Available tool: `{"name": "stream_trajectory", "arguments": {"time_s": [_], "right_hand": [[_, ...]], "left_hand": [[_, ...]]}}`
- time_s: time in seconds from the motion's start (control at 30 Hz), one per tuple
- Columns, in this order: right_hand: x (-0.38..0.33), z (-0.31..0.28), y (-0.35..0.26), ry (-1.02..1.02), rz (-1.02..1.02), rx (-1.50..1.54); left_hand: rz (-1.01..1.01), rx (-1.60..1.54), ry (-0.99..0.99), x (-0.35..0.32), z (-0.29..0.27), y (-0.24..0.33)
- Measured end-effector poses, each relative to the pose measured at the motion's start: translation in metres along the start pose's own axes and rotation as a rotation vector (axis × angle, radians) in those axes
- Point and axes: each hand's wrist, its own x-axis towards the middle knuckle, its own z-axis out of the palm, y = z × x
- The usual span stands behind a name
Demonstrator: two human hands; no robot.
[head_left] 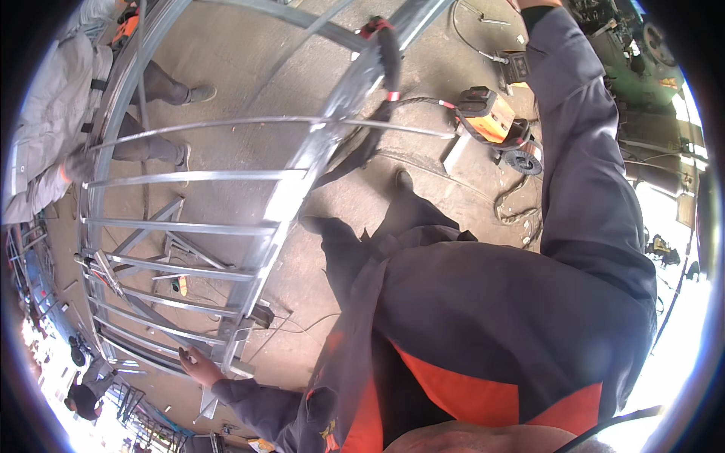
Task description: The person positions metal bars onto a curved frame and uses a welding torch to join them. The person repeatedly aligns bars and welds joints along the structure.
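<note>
Left grip (201, 368), eight o'clock, at metal frame (287, 196): can't tell hold; right grip (538, 3), one o'clock, likewise. If co-worker (53, 113), ten o'clock, shifts frame, could pinch me.

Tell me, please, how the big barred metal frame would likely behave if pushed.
The frame would probably stay stiff, since crossbars join its long rails. It may feel heavy despite its open gaps, being large and apparently all metal.
</note>
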Motion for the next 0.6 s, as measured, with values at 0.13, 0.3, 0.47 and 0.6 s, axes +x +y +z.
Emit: {"name": "stream_trajectory", "arguments": {"time_s": [0.13, 0.3, 0.47, 0.6], "right_hand": [[0.050, -0.144, -0.064, 0.003, -0.139, 0.427], [0.103, -0.324, -0.121, -0.043, -0.046, 0.766], [0.164, -0.447, -0.149, 0.039, 0.029, 0.753], [0.193, -0.504, -0.174, 0.010, 0.221, 0.816]], "left_hand": [[0.121, -0.377, 0.048, -0.121, 0.049, 0.195], [0.663, -0.414, 0.080, -0.216, 0.104, 0.457], [1.086, -0.496, 0.098, -0.262, 0.134, 0.670], [1.175, -0.357, 0.176, -0.271, 0.164, 0.759]]}}
